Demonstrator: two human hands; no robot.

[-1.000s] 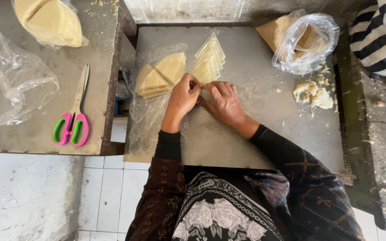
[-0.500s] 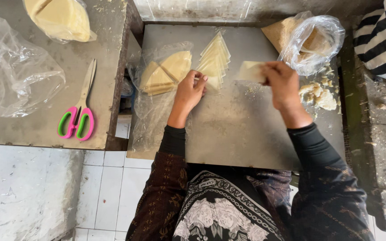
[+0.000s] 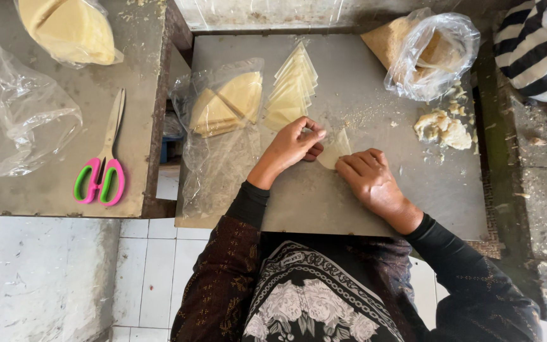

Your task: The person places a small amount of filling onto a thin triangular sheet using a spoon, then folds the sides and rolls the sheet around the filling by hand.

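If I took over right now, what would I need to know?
Left hand and right hand both pinch one thin pale wrapper piece on the metal table.
Done: a fanned row of triangular pieces lies above the hands.
Left: more sheets in the open plastic bag; crumbly filling pile sits to the right.

Under your fingers (image 3: 316,134) the pale wrapper sheet (image 3: 335,149) looks thin, matt and papery. The counter (image 3: 375,196) is dull, scuffed grey metal, crumb-dusted. The bag (image 3: 435,54) is glossy, crinkled clear plastic.
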